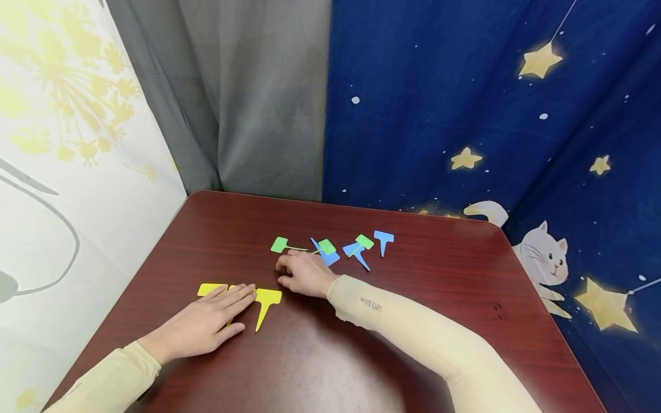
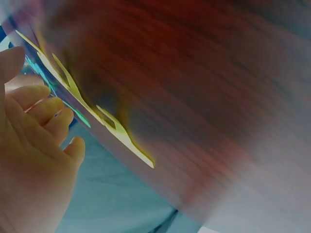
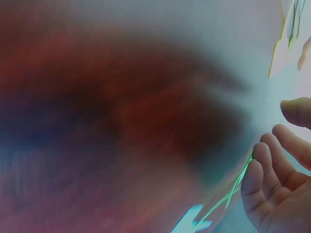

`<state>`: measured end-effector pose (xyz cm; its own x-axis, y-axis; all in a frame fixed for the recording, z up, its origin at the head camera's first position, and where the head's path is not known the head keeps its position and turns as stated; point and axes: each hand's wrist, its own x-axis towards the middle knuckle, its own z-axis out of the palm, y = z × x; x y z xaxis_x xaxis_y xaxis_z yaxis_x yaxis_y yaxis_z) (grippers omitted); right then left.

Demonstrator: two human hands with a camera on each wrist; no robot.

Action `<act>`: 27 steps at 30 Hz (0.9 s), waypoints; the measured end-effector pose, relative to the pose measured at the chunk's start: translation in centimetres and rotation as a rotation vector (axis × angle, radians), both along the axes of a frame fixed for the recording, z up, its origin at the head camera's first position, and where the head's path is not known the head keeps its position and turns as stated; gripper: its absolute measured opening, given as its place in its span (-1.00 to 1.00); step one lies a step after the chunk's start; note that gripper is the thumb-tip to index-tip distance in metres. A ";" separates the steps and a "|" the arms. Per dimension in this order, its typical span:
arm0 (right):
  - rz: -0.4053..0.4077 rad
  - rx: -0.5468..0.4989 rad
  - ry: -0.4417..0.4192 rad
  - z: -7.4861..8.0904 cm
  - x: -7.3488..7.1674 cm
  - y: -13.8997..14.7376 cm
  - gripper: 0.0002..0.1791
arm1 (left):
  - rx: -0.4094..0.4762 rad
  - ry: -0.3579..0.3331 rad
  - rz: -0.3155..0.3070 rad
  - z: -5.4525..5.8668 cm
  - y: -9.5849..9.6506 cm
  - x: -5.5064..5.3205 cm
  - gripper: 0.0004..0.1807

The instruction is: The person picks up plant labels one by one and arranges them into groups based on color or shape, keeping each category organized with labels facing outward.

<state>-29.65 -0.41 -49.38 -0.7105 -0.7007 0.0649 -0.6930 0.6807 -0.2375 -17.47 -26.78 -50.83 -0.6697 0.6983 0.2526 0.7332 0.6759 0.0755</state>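
Observation:
In the head view my left hand (image 1: 206, 321) lies flat with straight fingers over a row of yellow T-shaped plant labels. A left yellow label (image 1: 209, 289) and a right yellow label (image 1: 268, 297) show beside it; the middle one is mostly hidden under the fingers. The left wrist view shows yellow labels (image 2: 130, 141) edge-on past the fingertips. Farther back, my right hand (image 1: 307, 272) hovers or rests with loosely bent fingers, thumb apart, nothing seen between them. Just beyond its fingertips is a green label (image 1: 279, 245). Another green label (image 1: 327, 247) crosses a blue label (image 1: 330, 258).
Right of my right hand, a third green label (image 1: 365, 241) overlaps a blue label (image 1: 359, 256), with one more blue label (image 1: 384, 236) alongside. The dark red table (image 1: 439, 269) ends at grey and blue curtains (image 1: 413, 115) behind and a white patterned cloth (image 1: 77, 143) at left.

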 end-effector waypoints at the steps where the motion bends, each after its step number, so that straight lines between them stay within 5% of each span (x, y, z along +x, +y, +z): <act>1: -0.012 -0.009 0.015 0.0 -0.5 0.4 -0.76 | -0.003 -0.006 -0.002 0.0 0.2 0.0 -0.34; 12: -0.188 -0.057 0.007 0.2 -5.2 3.7 -0.78 | -0.001 -0.038 -0.015 -0.1 2.1 -0.3 -0.33; 27: -0.256 -0.051 0.029 -1.2 -6.1 4.4 -0.84 | -0.069 -0.103 -0.018 -0.2 3.4 -0.5 -0.34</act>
